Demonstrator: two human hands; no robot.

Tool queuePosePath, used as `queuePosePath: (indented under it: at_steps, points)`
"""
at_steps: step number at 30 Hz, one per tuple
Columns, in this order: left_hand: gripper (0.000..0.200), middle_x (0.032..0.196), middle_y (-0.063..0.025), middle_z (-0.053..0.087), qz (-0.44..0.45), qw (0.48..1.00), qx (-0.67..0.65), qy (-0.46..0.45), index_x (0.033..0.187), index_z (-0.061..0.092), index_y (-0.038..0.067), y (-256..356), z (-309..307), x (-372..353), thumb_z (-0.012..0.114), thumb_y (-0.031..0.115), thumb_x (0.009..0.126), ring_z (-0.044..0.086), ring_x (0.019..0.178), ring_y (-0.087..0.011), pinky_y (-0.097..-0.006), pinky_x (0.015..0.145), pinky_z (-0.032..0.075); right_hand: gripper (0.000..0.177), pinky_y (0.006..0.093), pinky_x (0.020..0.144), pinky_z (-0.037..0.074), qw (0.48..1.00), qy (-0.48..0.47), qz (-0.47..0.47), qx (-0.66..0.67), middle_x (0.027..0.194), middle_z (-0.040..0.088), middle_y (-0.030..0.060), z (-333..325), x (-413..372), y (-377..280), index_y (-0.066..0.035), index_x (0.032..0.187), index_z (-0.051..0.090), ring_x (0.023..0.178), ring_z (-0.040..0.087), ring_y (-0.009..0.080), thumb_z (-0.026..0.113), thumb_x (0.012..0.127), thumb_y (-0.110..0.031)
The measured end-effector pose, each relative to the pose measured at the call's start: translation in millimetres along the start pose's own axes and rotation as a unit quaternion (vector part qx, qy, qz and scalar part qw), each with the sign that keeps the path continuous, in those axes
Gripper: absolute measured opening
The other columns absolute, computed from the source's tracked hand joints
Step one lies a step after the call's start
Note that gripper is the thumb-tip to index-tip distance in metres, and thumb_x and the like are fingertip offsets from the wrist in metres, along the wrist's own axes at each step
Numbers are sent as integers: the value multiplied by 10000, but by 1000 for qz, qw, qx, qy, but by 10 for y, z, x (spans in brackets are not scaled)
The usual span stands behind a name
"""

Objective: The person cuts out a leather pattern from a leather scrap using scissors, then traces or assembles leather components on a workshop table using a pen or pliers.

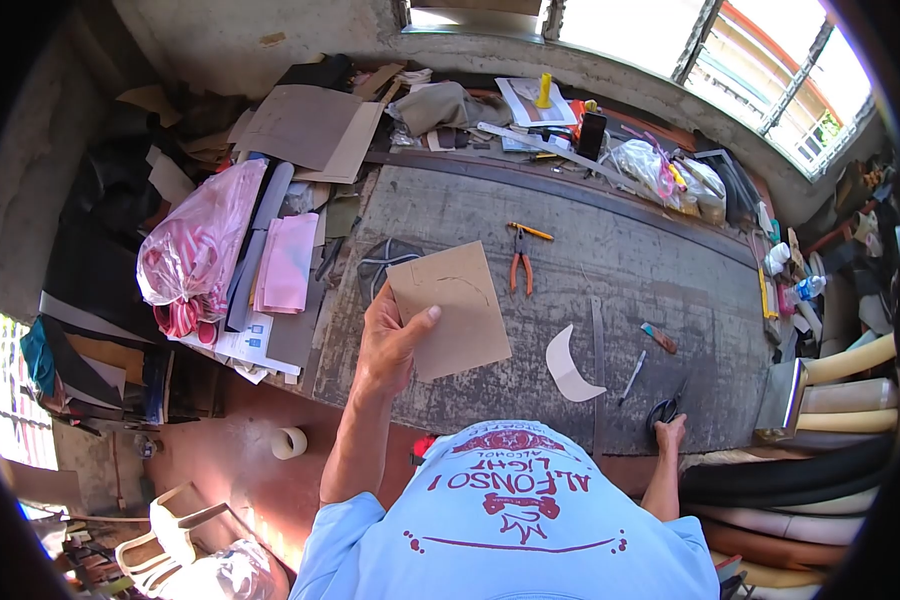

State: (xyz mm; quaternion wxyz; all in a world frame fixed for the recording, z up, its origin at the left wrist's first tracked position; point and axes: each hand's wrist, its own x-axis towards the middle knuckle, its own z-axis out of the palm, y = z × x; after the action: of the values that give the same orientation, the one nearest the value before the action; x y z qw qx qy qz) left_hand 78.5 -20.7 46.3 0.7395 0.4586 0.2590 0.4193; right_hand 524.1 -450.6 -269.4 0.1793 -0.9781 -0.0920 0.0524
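Observation:
My left hand (395, 340) grips a square tan board (460, 325) by its left edge, thumb on top; a thin curved dark line is drawn near the board's upper part. At the table's right front edge, my right hand (670, 432) is closed on the handles of dark scissors (663, 410). Between the two hands lie a curved white piece (572, 365), a long metal ruler (598, 370), a slim pen-like tool (632, 378) and a small cutter with a brown handle (659, 338). Orange-handled pliers (520, 268) rest beyond the board, beside a yellow pencil (531, 231).
The worn dark table (430, 205) carries a pink plastic bag (205, 235) and pink sheets (288, 262) at left. Cardboard, a long ruler (560, 150) and bags line the back. Rolls of material (850, 395) stand at right. A chair (175, 530) is at lower left.

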Motion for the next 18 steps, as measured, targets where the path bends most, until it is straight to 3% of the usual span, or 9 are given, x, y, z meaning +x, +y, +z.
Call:
queuePosePath:
  at_steps: [18]
  points:
    - [449, 1165, -141, 629, -7, 1000, -1, -5, 1258, 477, -8, -23, 22, 25, 647, 44, 846, 624, 1064, -190, -363, 943, 488, 407, 509, 866, 473, 1000, -6, -16, -4, 957, 616, 346, 10, 20, 32, 67, 993, 484, 961, 586, 516, 645, 654, -93]
